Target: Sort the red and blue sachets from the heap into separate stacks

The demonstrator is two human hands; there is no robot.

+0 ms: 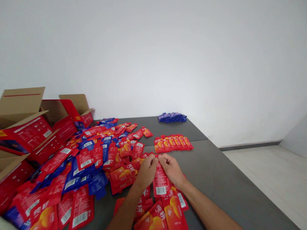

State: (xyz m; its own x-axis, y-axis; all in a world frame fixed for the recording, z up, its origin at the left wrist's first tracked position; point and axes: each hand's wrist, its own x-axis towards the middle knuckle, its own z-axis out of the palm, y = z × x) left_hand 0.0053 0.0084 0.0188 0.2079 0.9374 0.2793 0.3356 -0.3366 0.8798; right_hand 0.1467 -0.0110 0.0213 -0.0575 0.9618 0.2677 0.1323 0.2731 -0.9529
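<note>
Both of my hands meet near the middle of the dark table. My left hand (147, 170) pinches the top left corner of a red pouch (160, 181), its barcode side facing up. At the pouch's top right corner, my right hand (173, 170) has its fingers closed on the same pouch. Loose red pouches with orange fruit pictures (151, 225) lie beneath and nearer to me, between my forearms. Just beyond my hands is an overlapping row of red pouches (172, 143), fruit sides up.
A wide heap of mixed red and blue pouches (85, 159) covers the table's left part. Open red cardboard boxes (31, 132) stand at the far left. A stack of blue pouches (172, 117) lies at the back by the wall. The table's right edge (243, 173) runs diagonally.
</note>
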